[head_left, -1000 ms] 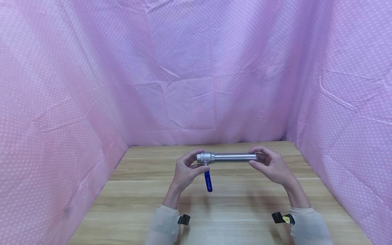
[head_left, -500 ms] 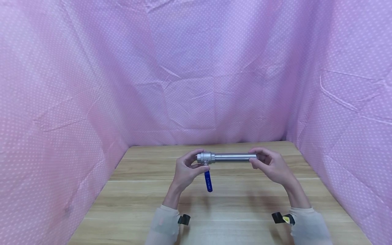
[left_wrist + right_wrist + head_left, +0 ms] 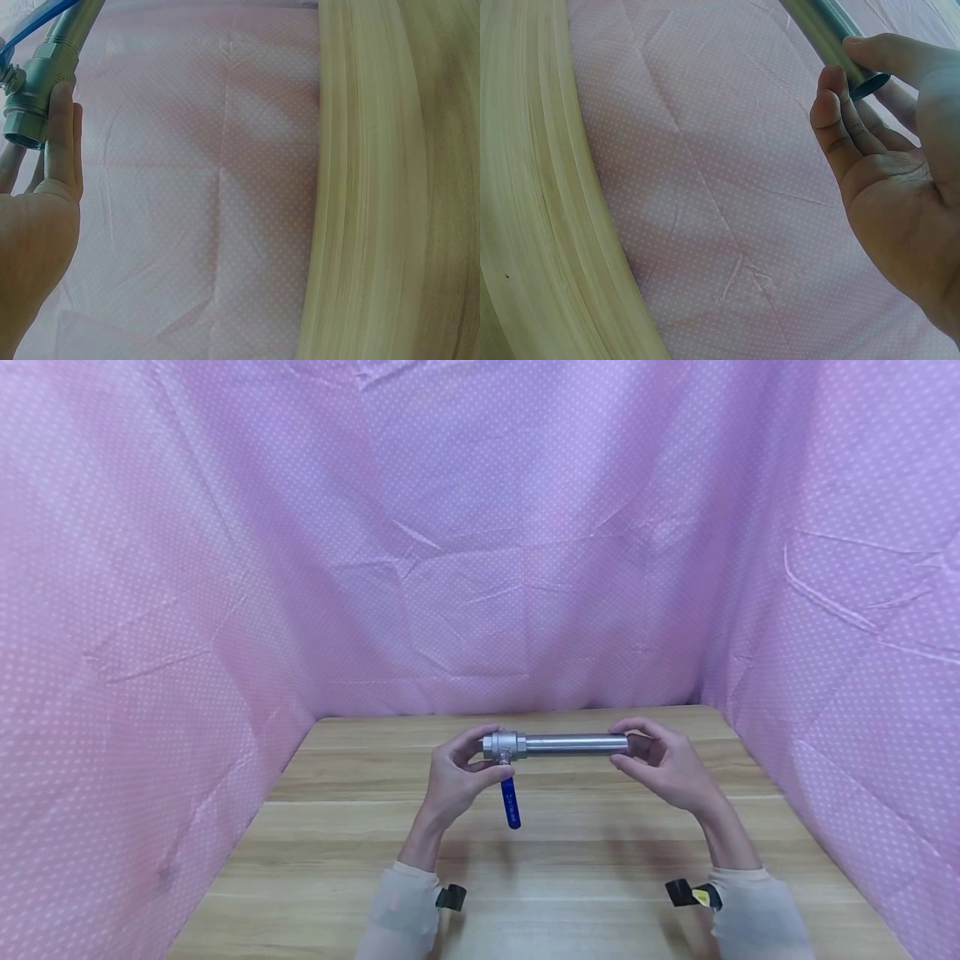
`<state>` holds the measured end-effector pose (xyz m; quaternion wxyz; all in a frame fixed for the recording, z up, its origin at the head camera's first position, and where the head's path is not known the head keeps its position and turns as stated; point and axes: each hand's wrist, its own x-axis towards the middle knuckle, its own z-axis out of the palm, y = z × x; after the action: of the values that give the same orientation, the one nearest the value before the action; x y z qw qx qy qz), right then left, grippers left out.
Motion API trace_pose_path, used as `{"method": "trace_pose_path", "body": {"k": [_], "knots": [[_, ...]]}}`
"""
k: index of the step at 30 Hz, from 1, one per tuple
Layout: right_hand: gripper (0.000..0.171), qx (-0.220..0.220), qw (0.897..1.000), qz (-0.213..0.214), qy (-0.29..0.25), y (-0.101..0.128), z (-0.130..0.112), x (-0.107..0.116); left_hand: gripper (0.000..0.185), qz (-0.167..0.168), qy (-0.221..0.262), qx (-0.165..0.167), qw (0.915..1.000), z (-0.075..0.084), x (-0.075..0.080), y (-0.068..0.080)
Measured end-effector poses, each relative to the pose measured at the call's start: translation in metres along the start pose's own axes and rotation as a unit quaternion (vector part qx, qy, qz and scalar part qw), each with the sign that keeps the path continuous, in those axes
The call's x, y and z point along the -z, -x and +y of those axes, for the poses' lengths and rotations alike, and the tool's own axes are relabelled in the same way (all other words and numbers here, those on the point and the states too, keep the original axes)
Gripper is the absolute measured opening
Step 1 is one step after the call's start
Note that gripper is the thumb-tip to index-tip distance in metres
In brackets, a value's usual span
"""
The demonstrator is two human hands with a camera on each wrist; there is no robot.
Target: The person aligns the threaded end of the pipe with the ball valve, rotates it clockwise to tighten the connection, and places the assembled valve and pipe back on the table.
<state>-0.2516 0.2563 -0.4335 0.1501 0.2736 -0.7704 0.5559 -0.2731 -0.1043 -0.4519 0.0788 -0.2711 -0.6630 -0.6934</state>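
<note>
A steel ball valve (image 3: 506, 744) is held above the table, its blue lever handle (image 3: 511, 803) pointing toward me. My left hand (image 3: 453, 778) grips the valve's left end, with the thumb by the base of the lever. From the valve's right side a straight metal pipe (image 3: 572, 744) extends level to the right. The fingers and thumb of my right hand (image 3: 675, 767) pinch the pipe's far end. In the right wrist view the pipe's open end (image 3: 870, 85) sits between thumb and fingers. The left wrist view shows the valve's open hex end (image 3: 26, 129) near my palm.
Beneath the hands lies a wood-grain table (image 3: 570, 877). Pink dotted cloth (image 3: 480, 568) hangs behind it and along both sides. Each sleeved forearm wears a black strap mount, such as the one at the right wrist (image 3: 681, 893).
My right thumb and fingers have shifted at the pipe's end; half a second ago the thumb lay higher over it. The left hand and valve have stayed almost in place.
</note>
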Motion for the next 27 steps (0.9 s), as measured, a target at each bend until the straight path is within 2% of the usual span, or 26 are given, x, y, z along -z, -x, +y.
{"method": "trace_pose_path", "body": {"k": [6, 18, 27], "knots": [[0.037, 0.003, 1.0, 0.008, 0.019, 0.0001, -0.0008, -0.0006, 0.065, 0.0, -0.002, 0.004, 1.0, 0.0005, -0.0001, -0.0002], [0.026, -0.033, 0.998, 0.011, 0.055, 0.0008, -0.0038, -0.0007, 0.065, -0.001, 0.006, 0.008, 1.0, 0.0009, 0.0003, 0.0], [0.03, -0.03, 0.999, 0.005, 0.037, 0.0001, -0.0024, 0.0003, 0.065, 0.0, 0.005, 0.003, 1.0, 0.0002, 0.0003, -0.0001]]}}
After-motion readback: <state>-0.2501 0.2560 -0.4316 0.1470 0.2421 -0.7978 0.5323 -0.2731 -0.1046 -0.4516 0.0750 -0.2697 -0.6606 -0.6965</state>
